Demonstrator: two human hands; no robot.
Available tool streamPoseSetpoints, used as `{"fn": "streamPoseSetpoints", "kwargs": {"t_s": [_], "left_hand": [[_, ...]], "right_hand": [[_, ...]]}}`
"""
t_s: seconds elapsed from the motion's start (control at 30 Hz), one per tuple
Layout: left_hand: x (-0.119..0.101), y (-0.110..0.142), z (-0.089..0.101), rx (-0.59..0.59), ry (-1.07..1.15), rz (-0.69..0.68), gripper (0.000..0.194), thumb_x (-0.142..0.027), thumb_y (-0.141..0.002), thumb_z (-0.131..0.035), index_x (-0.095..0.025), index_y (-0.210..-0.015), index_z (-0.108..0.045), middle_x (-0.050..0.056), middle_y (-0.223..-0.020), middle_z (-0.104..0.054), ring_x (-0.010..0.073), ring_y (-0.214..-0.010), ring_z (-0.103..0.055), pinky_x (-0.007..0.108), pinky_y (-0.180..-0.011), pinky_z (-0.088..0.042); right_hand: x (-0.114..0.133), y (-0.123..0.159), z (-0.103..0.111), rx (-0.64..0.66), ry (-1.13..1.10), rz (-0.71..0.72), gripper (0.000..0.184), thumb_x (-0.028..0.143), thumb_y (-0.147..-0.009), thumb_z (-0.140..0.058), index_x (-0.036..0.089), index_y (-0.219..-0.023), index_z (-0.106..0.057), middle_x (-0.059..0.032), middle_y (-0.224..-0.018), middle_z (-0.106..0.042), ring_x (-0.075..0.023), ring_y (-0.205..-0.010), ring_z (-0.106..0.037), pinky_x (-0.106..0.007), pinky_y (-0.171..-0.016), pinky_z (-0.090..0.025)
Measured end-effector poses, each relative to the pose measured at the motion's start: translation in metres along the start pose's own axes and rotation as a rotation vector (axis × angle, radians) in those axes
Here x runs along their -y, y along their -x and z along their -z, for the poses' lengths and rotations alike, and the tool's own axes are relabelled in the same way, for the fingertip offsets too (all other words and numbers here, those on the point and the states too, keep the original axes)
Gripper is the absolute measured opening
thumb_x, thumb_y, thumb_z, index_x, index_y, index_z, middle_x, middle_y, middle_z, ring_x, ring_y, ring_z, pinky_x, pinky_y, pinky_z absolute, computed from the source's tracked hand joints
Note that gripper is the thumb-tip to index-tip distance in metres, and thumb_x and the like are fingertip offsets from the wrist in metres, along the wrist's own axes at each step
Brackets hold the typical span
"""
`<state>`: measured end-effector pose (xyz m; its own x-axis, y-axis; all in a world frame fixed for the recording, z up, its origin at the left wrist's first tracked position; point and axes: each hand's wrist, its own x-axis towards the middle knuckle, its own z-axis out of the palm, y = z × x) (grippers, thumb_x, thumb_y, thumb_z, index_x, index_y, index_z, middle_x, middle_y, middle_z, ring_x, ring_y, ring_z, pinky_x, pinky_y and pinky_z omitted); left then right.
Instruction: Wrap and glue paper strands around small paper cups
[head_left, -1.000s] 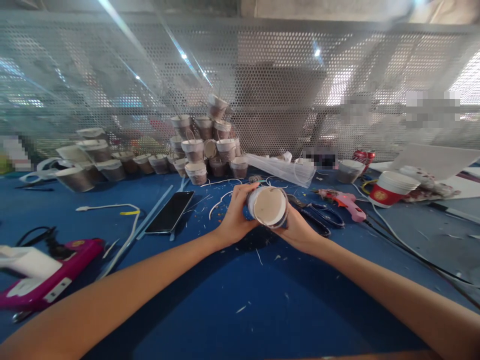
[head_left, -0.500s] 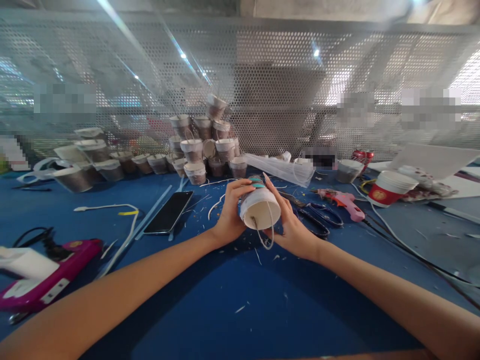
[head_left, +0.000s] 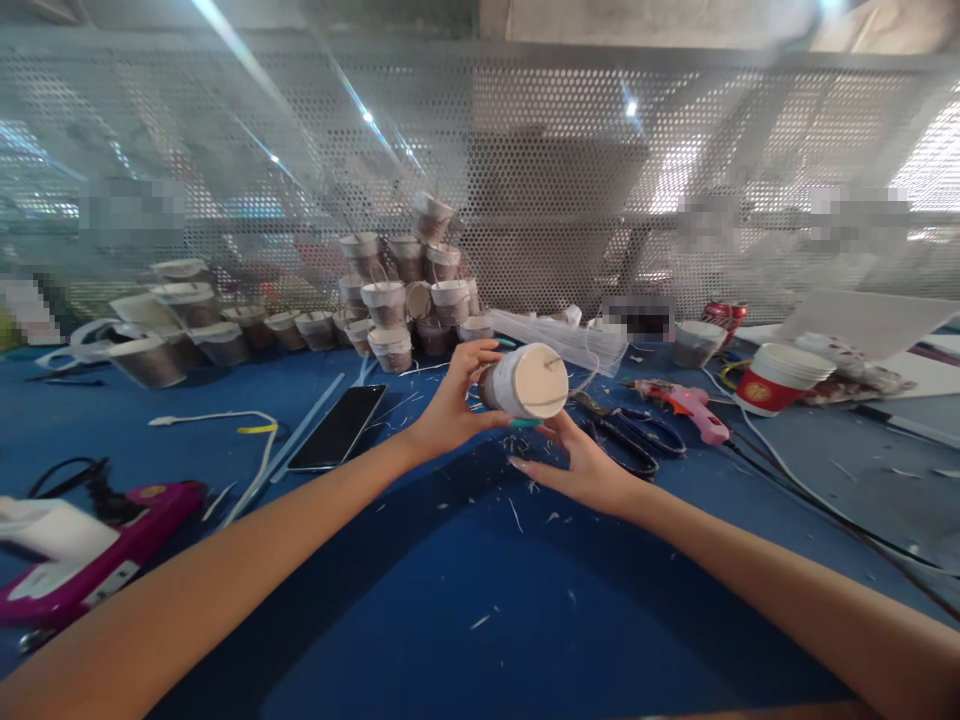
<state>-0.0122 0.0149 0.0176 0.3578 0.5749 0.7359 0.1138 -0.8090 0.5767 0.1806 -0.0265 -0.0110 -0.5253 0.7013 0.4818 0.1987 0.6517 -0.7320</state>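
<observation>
The left hand (head_left: 452,408) is clamped on a small brown-and-white cup (head_left: 529,382), fingers over its upper side and thumb beneath; the cup is tilted, its pale round end toward the camera. The right hand (head_left: 589,470) is just below it, thumb and fingers spread apart; whether a fingertip touches the cup, I cannot tell. From left to right on the blue table (head_left: 450,620), a magenta power strip (head_left: 150,520) lies well left of the left hand, and a black flat phone (head_left: 339,428) is nearer to it. Stacked brown cups with white rims (head_left: 388,303) stand beyond that hand. Blue-handled metal pliers (head_left: 621,440) lie just beyond the right hand, with a pink plastic glue gun (head_left: 701,412) and white paper cups with a red band (head_left: 776,380) farther right.
</observation>
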Motion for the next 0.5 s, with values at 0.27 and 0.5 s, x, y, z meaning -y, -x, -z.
{"fn": "streamPoseSetpoints", "kwargs": {"t_s": [0.27, 0.5], "left_hand": [[0.002, 0.002, 0.001, 0.023, 0.385, 0.379, 0.066, -0.034, -0.065, -0.072, -0.029, -0.12, -0.036, 0.006, -0.103, -0.058, 0.0208, -0.089, -0.057, 0.034, -0.072, -0.049], [0.014, -0.003, 0.018, 0.175, 0.555, 0.5, 0.047, -0.05, -0.065, -0.067, -0.021, -0.101, -0.057, 0.007, -0.094, -0.064, 0.021, -0.082, -0.061, 0.033, -0.069, -0.05]], "right_hand": [[-0.001, 0.001, 0.0, -0.093, 0.008, -0.072, 0.061, 0.028, -0.078, -0.055, 0.022, -0.131, -0.027, -0.0116, -0.127, -0.044, -0.021, -0.111, -0.049, -0.043, -0.095, -0.044], [0.0, -0.001, -0.002, -0.123, -0.065, -0.118, 0.041, 0.021, -0.073, -0.054, 0.019, -0.111, -0.039, -0.0101, -0.107, -0.052, -0.0177, -0.093, -0.057, -0.037, -0.082, -0.051]]}}
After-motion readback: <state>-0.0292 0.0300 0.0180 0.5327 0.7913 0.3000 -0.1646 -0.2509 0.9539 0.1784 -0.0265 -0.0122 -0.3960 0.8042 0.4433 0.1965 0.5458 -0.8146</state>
